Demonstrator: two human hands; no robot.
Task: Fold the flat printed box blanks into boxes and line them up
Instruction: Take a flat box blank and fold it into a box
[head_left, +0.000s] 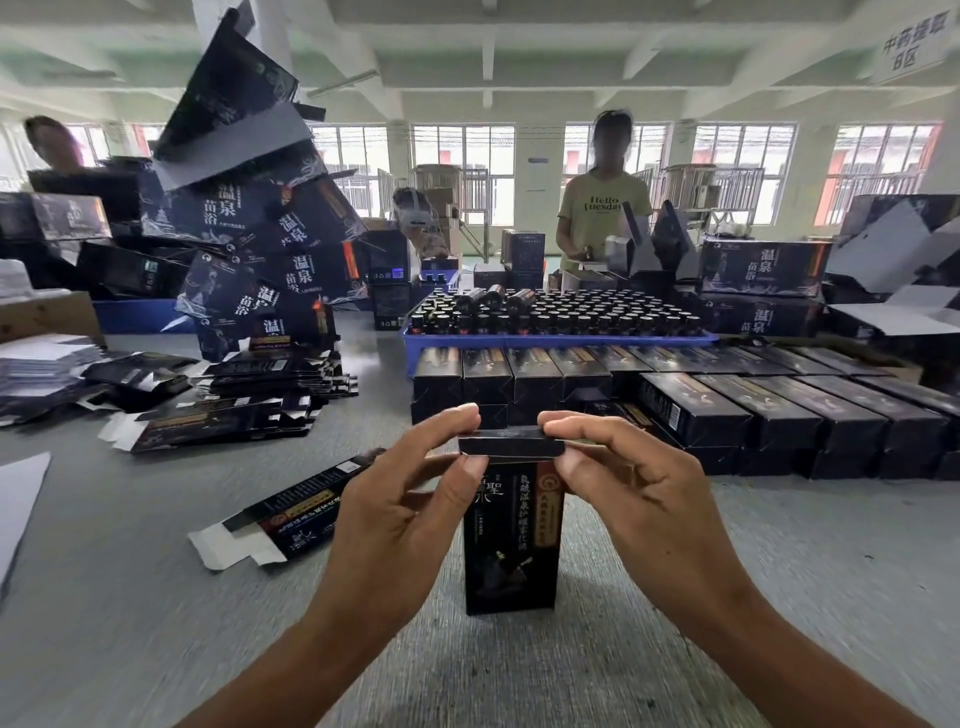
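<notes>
Near the desk's (130, 597) front edge, an upright black printed box (511, 540) stands while the left hand (400, 504) and right hand (628, 478) pinch its top flap (511, 446), before rows of folded boxes (727, 400).

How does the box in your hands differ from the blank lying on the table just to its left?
The box is folded into a tube and stands upright on the table; the blank lies flat and unfolded. The left hand and right hand pinch the box's top flap, while nothing touches the blank. The blank's white tabs splay open at its near end; the box shows only a thin white edge at its top flap. Both share the dark print with a red-gold strip.
</notes>
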